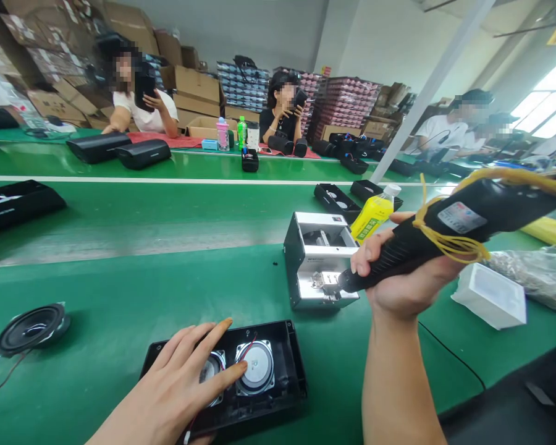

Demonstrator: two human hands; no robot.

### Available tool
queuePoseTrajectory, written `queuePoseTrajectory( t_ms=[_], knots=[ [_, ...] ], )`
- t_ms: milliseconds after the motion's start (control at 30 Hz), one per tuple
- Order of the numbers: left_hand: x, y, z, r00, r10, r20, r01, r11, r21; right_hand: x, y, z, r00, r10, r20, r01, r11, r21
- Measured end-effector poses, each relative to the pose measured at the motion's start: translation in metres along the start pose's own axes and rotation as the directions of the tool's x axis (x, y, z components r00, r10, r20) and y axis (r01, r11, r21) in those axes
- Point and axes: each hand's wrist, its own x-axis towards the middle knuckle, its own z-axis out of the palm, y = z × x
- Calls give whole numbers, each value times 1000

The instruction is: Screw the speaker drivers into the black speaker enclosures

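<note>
My left hand (185, 371) lies with fingers stretched out across a black speaker housing (285, 377), its fingertips near the far edge. Two round speaker drivers sit inside; the right driver (256, 367) shows whole, and my hand partly covers the left driver (212, 371). Thin red wires run over them. In my right hand (403, 278) is a black electric screwdriver (463, 210) with yellow cord tied around it, fingers wrapped about its grip. The screwdriver's tip points at the front of a silver screw feeder (322, 266); whether it touches a screw is too small to tell.
A loose speaker driver (30, 329) lies at the left. Behind the feeder leans a yellow bottle (373, 213). A white box (491, 296) and a clear bag of small parts (532, 278) are at the right. Across the green bench (120, 290), several people work among black housings.
</note>
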Motion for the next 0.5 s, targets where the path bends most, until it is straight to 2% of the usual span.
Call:
queuePoseTrajectory(
  t_ms=[167, 233, 333, 433, 500],
  knots=[
    [-9, -4, -11, 1000, 5, -2, -5, 994, -108, -5, -3, 2, 1000, 16, 11, -16, 1000, 2],
    [-15, -10, -16, 998, -61, -29, 56, 987, -150, -7, -7, 5, 1000, 15, 10, -15, 1000, -7],
    [-24, -23, -19, 987, -159, -22, 156, 982, -109, -7, -10, 7, 1000, -8, 1, 8, 999, -35],
    [-27, -32, -16, 989, -149, 7, 149, 985, -88, -3, -8, 4, 1000, -13, 9, 14, 999, -35],
    [-27, -34, -11, 986, -164, -28, 160, 981, -112, 0, -5, 0, 1000, -12, 17, 12, 1000, -10]
  ],
)
